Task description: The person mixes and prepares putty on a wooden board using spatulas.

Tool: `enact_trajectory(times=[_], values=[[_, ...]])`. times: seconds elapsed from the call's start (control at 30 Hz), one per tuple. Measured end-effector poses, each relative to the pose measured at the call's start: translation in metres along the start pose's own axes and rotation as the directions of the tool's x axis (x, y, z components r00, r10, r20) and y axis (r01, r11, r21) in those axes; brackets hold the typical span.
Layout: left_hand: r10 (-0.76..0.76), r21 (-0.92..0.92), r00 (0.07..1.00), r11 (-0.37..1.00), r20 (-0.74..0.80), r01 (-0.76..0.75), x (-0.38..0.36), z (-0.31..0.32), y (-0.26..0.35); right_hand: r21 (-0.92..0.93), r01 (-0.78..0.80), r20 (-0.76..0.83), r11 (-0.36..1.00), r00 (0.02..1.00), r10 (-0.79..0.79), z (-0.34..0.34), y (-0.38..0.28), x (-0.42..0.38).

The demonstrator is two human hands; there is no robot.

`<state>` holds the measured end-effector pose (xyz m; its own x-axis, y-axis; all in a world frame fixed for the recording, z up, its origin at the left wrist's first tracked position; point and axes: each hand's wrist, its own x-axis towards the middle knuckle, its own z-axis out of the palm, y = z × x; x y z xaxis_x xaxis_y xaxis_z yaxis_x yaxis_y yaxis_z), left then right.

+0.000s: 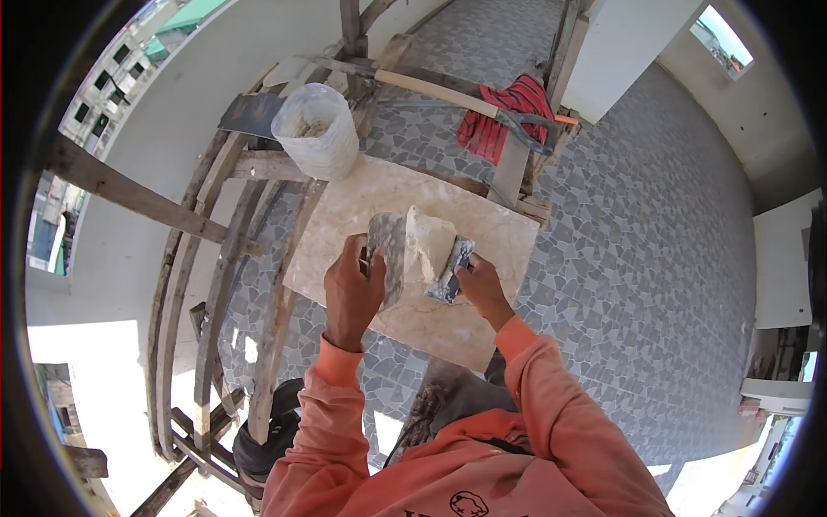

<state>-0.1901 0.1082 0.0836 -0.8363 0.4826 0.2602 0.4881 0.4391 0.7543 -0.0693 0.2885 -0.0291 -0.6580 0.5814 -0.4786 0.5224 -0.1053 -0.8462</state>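
Note:
My left hand [354, 284] is closed around the grip of a grey plastering trowel [388, 254], its blade tilted towards the middle. A thick white lump of putty [428, 244] sits between that blade and a putty knife [452, 272]. The knife is pinched in my right hand [484, 291], its smeared blade against the lump's right side. Beneath both tools lies a pale, stained board [345, 228]. Whether the putty touches the board is hard to make out.
A whitish plastic bucket [317, 138] stands at the board's back left corner, beside a dark flat blade [251, 114]. Behind lies a wooden-handled shovel [439, 90] near a red striped cloth [508, 116]. Wooden beams [215, 284] line the left, over a stone-patterned floor [637, 258].

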Motion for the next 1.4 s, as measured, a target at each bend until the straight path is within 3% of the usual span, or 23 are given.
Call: enact_trajectory(times=[0.13, 0.23, 0.67, 0.87, 1.03, 1.17, 1.27, 1.3, 1.4], values=[[0.015, -0.040, 1.000, 0.999, 0.023, -0.014, 0.007, 0.013, 0.002, -0.322, 0.134, -0.032, 0.937, 0.988, -0.152, 0.010, -0.024, -0.004], [0.041, -0.070, 0.998, 0.997, 0.056, -0.037, 0.011, 0.028, 0.003, -0.396, 0.228, -0.007, 0.889, 0.968, -0.251, 0.020, -0.038, -0.009], [-0.045, -0.012, 0.998, 0.999, 0.046, 0.045, 0.003, 0.037, -0.011, -0.556, 0.395, 0.157, 0.732, 0.914, -0.374, 0.041, -0.061, -0.028], [-0.158, -0.043, 0.986, 0.987, -0.045, 0.156, -0.009, 0.009, -0.021, -0.606, 0.370, 0.175, 0.704, 0.925, -0.336, -0.012, -0.063, -0.028], [-0.266, -0.147, 0.957, 0.957, -0.115, 0.248, -0.027, -0.004, -0.045, -0.690, 0.498, 0.137, 0.526, 0.803, -0.580, -0.026, -0.067, -0.033], [-0.326, -0.168, 0.936, 0.938, -0.136, 0.302, -0.039, -0.009, -0.051, -0.846, 0.532, 0.353, 0.016, 0.584, -0.731, 0.000, -0.039, -0.037], [-0.347, -0.192, 0.921, 0.930, -0.175, 0.314, -0.047, -0.011, -0.054, -0.831, 0.553, 0.325, 0.057, 0.566, -0.758, 0.012, -0.032, -0.041], [-0.346, -0.185, 0.918, 0.932, -0.196, 0.312, -0.051, -0.014, -0.056, -0.794, 0.584, 0.273, 0.169, 0.591, -0.759, 0.010, -0.032, -0.039], [-0.384, -0.263, 0.901, 0.908, -0.202, 0.328, -0.066, -0.019, -0.073, -0.688, 0.482, 0.079, 0.543, 0.793, -0.604, -0.015, -0.042, -0.022]])
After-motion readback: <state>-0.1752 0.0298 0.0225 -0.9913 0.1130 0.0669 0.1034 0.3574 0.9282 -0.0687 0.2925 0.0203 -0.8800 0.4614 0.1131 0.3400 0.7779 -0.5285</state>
